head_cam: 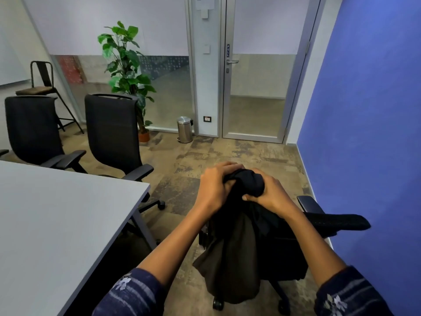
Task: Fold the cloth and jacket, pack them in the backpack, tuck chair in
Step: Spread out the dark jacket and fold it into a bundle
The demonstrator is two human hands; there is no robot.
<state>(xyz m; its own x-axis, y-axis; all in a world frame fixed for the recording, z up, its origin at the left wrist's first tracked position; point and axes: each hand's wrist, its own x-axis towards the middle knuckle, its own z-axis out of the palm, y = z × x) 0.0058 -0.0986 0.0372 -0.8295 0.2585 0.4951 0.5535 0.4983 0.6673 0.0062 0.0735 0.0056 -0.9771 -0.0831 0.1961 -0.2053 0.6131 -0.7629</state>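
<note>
This is an office meeting room. A big grey table [57, 213] has black rolling chairs [111, 133] beside it. A glass wall [159, 87] and a glass door [257, 76] close the room. A potted plant [127, 71] and a small metal bin [184, 130] stand near the door.

Both hands [241, 190] gripping bunched dark garment [232, 252] above chair [330, 221].

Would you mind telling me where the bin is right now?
In the head view, the bin stands on the floor at the far wall, between the potted plant and the door.
</note>
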